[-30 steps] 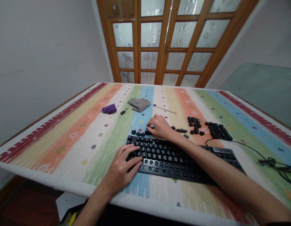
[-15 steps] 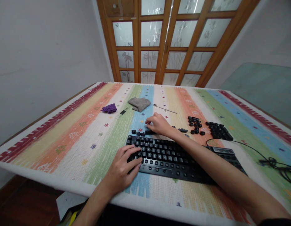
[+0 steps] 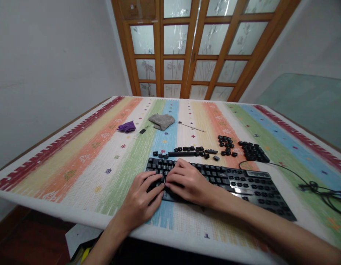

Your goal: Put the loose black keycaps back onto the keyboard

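A black keyboard lies near the front edge of the table, with bare key posts on its lower rows and right part. My left hand rests over its left end, fingers apart and fingertips on the keys. Close beside it, my right hand bends down over the keyboard's left part with fingertips drawn together. Whatever sits between those fingertips is hidden. Behind the keyboard lie a long spacebar keycap, a row of small keycaps and a lone keycap.
Loose keycaps and a denser block of keycaps lie at the right, near a tangled cable. Farther back are a purple cloth, a grey cloth, a small black piece and a thin brush.
My right hand has come back from the loose keycaps behind the keyboard and down onto its left part, fingertips now beside my left hand. My left hand has stayed in place.
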The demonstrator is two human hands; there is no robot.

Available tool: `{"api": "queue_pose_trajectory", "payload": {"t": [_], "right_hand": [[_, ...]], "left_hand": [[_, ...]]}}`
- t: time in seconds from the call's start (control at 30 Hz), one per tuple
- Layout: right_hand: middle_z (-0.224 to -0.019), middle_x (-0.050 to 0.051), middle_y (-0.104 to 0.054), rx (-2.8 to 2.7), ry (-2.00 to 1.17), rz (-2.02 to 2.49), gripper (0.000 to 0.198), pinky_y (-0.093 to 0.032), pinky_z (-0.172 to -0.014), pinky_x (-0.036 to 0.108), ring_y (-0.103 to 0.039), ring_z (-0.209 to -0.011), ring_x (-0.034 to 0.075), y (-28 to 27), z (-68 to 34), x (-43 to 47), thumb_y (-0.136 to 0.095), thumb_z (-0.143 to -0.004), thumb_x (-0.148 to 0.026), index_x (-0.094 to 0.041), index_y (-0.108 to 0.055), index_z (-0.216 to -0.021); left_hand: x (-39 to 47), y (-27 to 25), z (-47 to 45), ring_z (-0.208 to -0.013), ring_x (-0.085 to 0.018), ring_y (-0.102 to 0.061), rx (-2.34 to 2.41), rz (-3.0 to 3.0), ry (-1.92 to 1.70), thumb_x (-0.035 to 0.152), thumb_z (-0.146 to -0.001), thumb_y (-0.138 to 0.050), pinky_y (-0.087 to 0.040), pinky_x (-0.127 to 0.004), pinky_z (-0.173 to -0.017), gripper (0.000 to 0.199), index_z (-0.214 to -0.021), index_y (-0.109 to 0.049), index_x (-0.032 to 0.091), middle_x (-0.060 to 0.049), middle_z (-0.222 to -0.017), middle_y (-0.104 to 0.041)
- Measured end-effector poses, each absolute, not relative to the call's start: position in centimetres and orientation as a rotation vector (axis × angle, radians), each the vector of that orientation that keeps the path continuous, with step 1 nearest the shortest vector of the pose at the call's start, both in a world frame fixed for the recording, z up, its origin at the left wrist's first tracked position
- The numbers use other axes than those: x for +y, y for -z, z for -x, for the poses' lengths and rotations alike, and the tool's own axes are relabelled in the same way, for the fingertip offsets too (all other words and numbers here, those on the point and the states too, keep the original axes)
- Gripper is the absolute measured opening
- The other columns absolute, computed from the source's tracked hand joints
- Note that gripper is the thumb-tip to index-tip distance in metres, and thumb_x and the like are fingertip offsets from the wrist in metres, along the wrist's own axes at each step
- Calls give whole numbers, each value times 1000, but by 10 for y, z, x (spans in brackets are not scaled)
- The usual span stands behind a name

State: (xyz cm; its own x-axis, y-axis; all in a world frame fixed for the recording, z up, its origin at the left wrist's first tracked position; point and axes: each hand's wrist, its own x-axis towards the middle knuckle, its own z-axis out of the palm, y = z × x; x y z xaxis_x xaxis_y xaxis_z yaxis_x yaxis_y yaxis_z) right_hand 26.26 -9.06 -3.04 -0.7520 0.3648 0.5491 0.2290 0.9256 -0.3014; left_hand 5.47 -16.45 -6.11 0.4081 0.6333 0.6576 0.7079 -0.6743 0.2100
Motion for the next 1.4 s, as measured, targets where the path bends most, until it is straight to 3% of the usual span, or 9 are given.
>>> {"api": "queue_pose_trajectory", "payload": {"t": [0.37, 1.4], "right_hand": [[-85, 8, -69, -2429, -100, 432, 18, -47, -74, 36, -53, -80, 19, 56, -267, -104, -56, -96, -18, -15, -68, -84], [-86, 8, -66, -2485, -35, 464, 13, -47, -78, 37, -51, -79, 20, 55, -268, -110, -53, -92, -12, -15, -64, -86]], "left_hand": [[-165, 61, -58, -113, -25, -58, -1226, 2499, 1178, 8, -89, -61, -51, -43, -98, 21, -108, -67, 15, -11, -114, -68], [-164, 61, -58, -112, -25, -59, -1228, 2528, 1188, 9, -90, -59, -55, -44, -94, 25, -112, -68, 18, -10, -114, -68]]}}
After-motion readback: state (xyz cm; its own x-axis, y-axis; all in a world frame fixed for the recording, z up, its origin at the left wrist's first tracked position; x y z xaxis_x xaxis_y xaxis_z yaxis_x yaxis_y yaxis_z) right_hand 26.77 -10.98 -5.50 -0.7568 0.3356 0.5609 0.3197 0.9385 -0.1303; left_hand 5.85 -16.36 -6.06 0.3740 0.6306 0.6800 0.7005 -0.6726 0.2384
